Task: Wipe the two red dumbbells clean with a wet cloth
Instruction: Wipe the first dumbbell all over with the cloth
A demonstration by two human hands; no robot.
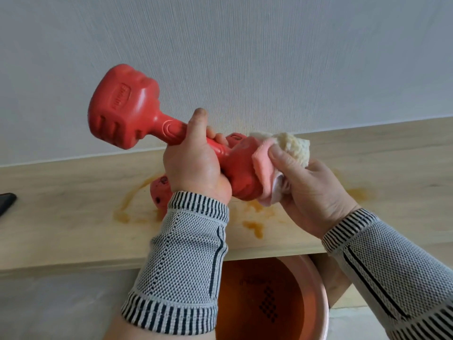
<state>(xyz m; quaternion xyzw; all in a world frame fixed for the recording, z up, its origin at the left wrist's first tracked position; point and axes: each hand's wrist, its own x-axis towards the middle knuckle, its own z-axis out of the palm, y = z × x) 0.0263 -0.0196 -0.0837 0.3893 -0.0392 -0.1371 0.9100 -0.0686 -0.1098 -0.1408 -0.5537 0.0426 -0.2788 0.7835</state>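
Observation:
My left hand [196, 165] grips the handle of a red dumbbell [127, 106] and holds it up above the wooden shelf, its far head tilted up to the left. My right hand [306, 187] holds a pink and cream cloth [277, 153] bunched against the dumbbell's near head. The second red dumbbell [160, 190] lies on the shelf behind my left hand, mostly hidden; another part of it shows just past my left fingers.
The light wooden shelf [73, 217] runs along a pale wall and carries orange-brown wet stains [255, 227]. Below its front edge stands an orange basin [316, 298] with murky water. A dark object [6, 201] pokes in at the left edge.

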